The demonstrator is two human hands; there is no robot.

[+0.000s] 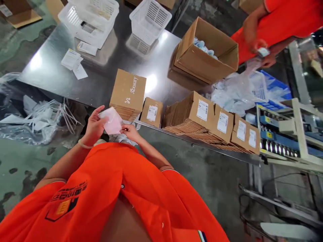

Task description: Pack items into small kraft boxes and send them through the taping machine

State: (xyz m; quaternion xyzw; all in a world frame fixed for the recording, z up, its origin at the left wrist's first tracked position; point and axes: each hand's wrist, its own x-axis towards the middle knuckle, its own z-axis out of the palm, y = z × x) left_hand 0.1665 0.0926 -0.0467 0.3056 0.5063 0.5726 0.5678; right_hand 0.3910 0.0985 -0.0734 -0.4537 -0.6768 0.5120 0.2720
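One pale pink square packet (pixel 113 123), thin-looking, is up between both hands, just off the near edge of the steel table (pixel 98 81); can't tell from here if it's a pouch or a folded sheet. Left hand (pixel 94 126) has its left side, one digit across the face, another sticking out clear of the edge; what's behind is hidden from me. Right hand (pixel 130 132) has a narrow pinch on the lower right corner, fingertips close together.

For handling, I'd keep both grips light and near the edges, level with each other; film this thin will probably crease if pulled or twisted; I'd also hold it clear of the printed carton stack (pixel 128 90) right beside it, as a corner could snag there.

Further out: small labelled carton (pixel 151 112), then a leaning row of flat-packed cartons (pixel 188 109) with white labels; behind, loose white cards (pixel 70 59), two white baskets (pixel 143 30), and an open cardboard box (pixel 202 65) with pale blue-white items inside; far right, a co-worker's hand (pixel 252 41) near a clear plastic bag (pixel 252 65), well apart from mine.
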